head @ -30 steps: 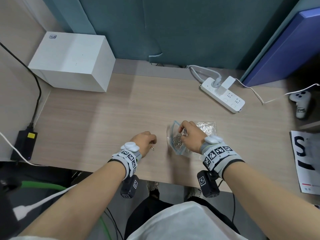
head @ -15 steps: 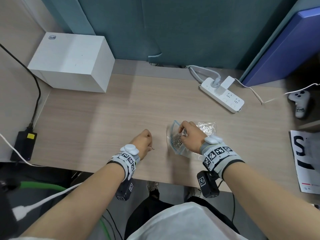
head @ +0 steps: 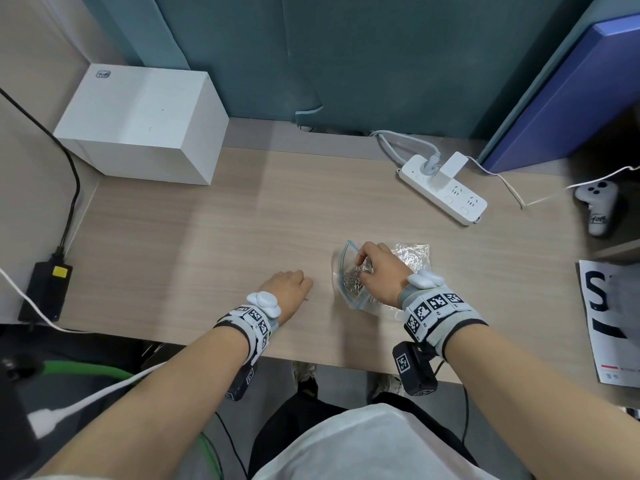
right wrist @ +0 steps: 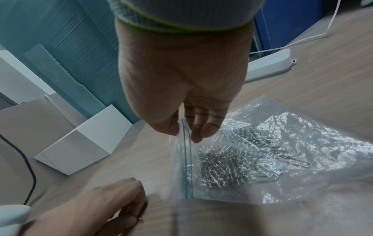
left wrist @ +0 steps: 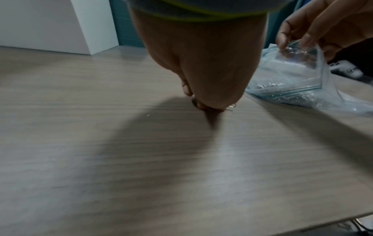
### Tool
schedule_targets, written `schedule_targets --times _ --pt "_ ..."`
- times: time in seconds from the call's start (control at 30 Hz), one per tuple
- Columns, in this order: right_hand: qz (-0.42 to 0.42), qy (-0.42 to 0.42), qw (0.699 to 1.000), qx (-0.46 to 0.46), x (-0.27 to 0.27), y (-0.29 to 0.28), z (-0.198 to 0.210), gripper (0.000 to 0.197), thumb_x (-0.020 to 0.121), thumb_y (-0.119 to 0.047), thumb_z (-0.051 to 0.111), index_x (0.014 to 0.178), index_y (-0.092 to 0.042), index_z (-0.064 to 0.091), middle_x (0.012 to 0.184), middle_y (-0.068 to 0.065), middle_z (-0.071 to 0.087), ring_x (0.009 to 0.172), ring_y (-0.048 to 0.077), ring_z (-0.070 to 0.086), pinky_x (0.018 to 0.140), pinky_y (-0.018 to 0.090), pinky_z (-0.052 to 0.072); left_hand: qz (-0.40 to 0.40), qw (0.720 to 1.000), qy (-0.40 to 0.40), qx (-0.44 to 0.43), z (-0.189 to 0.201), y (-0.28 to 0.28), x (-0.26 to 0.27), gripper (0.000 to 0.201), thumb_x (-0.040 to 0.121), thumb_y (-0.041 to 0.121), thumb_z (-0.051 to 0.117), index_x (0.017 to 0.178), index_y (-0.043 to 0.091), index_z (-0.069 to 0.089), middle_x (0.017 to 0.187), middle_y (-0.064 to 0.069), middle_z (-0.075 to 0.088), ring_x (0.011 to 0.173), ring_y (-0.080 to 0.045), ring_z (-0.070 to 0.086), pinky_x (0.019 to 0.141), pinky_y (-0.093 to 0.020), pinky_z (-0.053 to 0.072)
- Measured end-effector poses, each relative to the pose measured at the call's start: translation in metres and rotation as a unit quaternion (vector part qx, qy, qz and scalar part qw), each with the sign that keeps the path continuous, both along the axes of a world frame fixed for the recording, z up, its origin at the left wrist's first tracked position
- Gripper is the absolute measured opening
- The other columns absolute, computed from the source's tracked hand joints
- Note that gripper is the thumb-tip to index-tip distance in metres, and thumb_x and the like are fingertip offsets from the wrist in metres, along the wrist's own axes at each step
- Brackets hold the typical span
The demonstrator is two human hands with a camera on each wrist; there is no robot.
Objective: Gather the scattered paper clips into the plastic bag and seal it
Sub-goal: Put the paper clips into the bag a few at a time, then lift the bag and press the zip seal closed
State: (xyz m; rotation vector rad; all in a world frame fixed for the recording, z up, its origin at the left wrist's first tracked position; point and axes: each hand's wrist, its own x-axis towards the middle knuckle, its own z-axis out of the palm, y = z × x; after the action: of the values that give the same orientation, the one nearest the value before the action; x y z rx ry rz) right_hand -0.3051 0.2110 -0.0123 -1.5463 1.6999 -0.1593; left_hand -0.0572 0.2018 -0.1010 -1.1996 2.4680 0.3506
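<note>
Head view: person at desk point(head: 207, 237), both hands low near its front edge.
left hand point(head: 286, 289): fingers curled down onto desk, tips pinching a loose clip point(left wrist: 232, 105); its wire loop pokes out beside the tips in the left wrist view.
right hand point(head: 380, 271): thumb and fingers pinch the upper lip of bag point(right wrist: 302, 143), lifting the mouth open toward left hand.
bag: lies on desk just right of left hand; blue zip strip point(right wrist: 186, 159) at the mouth, unsealed.
pile point(right wrist: 222, 164): many clips already inside, heaped near the mouth.
step: picking the stray clip off desk to drop it in bag; likely late in the gathering, no other loose ones seen.
do it well: get a nail under the wire so it lifts off the flat top, carry it past zip strip before letting go, hold the lip high so pile cannot slide out.
risk: thin clip slips the pinch; a tilted bag spills.
after: press zip strip closed along its whole run.
</note>
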Motion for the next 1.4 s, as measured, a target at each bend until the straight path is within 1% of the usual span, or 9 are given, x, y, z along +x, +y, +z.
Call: schedule_targets --times 0.17,0.37,0.6,0.7,0.77,0.93,1.07,1.2,1.4 --pt "-0.001 -0.001 1.0 0.005 -0.001 0.0 0.003 0.018 0.089 -0.014 0.058 0.103 -0.025 0.055 0.103 -0.002 0.049 0.086 0.024 0.058 0.077 0.038 0.049 0.093 0.99 0.091 0.044 0.013 -0.003 -0.01 0.02 0.091 0.009 0.057 0.103 0.022 0.047 0.102 -0.006 0.059 0.081 -0.028 0.057 0.07 -0.039 0.048" --pt "0.0 0.0 1.0 -0.001 -0.004 -0.003 0.011 0.02 0.088 -0.013 0.059 0.102 -0.026 0.055 0.102 -0.002 0.05 0.088 0.023 0.058 0.082 0.04 0.05 0.294 0.857 0.386 0.176 0.051 -0.02 -0.075 0.018 0.087 0.012 0.073 0.091 0.026 0.061 0.081 0.005 0.065 0.067 -0.007 0.059 0.064 -0.017 0.047" --pt "-0.005 0.002 1.0 -0.021 -0.026 -0.009 0.03 0.033 0.084 0.001 0.046 0.098 -0.027 0.057 0.102 0.0 0.055 0.09 0.026 0.057 0.082 0.039 0.048 0.113 0.975 0.188 0.029 0.062 -0.052 -0.088 0.015 0.093 0.032 0.054 0.106 0.034 0.062 0.103 0.003 0.05 0.088 -0.027 0.057 0.064 -0.031 0.036" --pt "0.01 0.01 0.999 -0.029 -0.04 -0.014 0.045 0.032 0.082 0.004 0.048 0.096 -0.02 0.064 0.109 0.004 0.058 0.099 0.025 0.058 0.084 0.035 0.045 -0.006 0.997 0.073 0.002 0.073 -0.067 -0.084 0.044 0.091 0.017 0.059 0.128 0.04 0.057 0.139 0.002 0.048 0.116 -0.029 0.055 0.088 -0.036 0.047" --pt "0.026 0.018 0.999 -0.03 -0.053 -0.016 0.057 0.028 0.078 -0.001 0.053 0.091 -0.019 0.071 0.112 0.004 0.056 0.103 0.025 0.058 0.09 0.036 0.046 -0.044 0.998 0.05 0.005 0.087 -0.075 -0.087 0.06 0.088 0.011 0.059 0.138 0.042 0.053 0.148 0.007 0.044 0.124 -0.028 0.053 0.096 -0.038 0.047" --pt "0.039 0.091 0.995 -0.034 -0.079 -0.03 0.06 0.049 0.08 0.013 0.047 0.079 -0.026 0.077 0.11 -0.004 0.052 0.103 0.024 0.058 0.089 0.033 0.045 -0.085 0.994 0.069 -0.024 0.113 -0.094 -0.1 0.031 0.092 0.025 0.067 0.122 0.028 0.067 0.128 0.006 0.062 0.113 -0.025 0.06 0.09 -0.036 0.05" --pt "0.04 0.111 0.993 -0.01 -0.087 -0.039 0.08 0.027 0.093 -0.035 0.054 0.093 -0.032 0.08 0.118 0.002 0.05 0.112 0.023 0.054 0.103 0.041 0.041 0.028 0.983 0.176 -0.044 0.139 -0.105 -0.117 0.016 0.086 0.044 0.072 0.089 0.029 0.07 0.102 0.01 0.065 0.095 -0.02 0.063 0.077 -0.035 0.052" --pt "0.052 0.128 0.99 0.0 -0.089 -0.042 0.088 0.036 0.08 -0.079 0.054 0.087 -0.047 0.069 0.118 0.001 0.046 0.111 0.024 0.049 0.102 0.045 0.04 0.081 0.971 0.217 -0.06 0.162 -0.108 -0.133 0.016 0.085 0.042 0.072 0.081 0.028 0.065 0.089 0.01 0.062 0.086 -0.02 0.061 0.075 -0.035 0.051" --pt "0.065 0.158 0.984 -0.055 -0.099 -0.045 0.088 0.009 0.091 -0.031 0.068 0.082 -0.03 0.068 0.112 0.0 0.048 0.097 0.029 0.058 0.09 0.041 0.047 0.066 0.976 0.206 -0.036 0.166 -0.112 -0.136 0.013 0.097 0.03 0.058 0.102 0.024 0.068 0.103 0.0 0.06 0.094 -0.026 0.058 0.083 -0.039 0.049"
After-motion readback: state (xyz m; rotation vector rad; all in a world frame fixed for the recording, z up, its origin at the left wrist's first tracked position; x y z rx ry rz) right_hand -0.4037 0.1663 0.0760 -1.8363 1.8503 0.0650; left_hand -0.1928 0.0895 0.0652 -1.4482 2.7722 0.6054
